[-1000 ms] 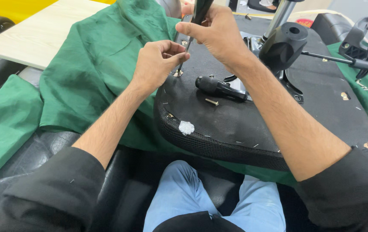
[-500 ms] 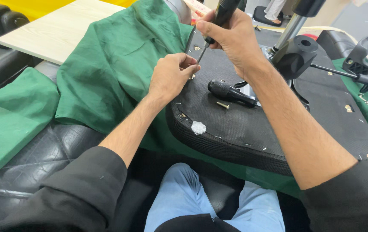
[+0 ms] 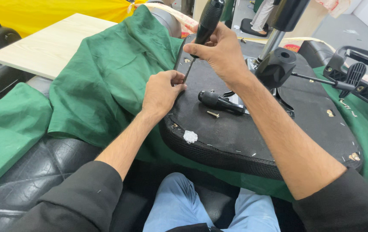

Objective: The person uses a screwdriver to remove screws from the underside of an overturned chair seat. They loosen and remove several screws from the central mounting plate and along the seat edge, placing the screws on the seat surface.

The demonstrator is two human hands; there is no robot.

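Head view: at upper centre, a screwdriver is gripped tightly by the right hand, its tip pinched by the left hand on the seat base.

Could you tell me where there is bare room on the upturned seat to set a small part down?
On the seat underside, the black stretch right of the loose screw toward the far rim is bare. The left end is crowded: left hand, right hand with screwdriver, and a spare black handle.
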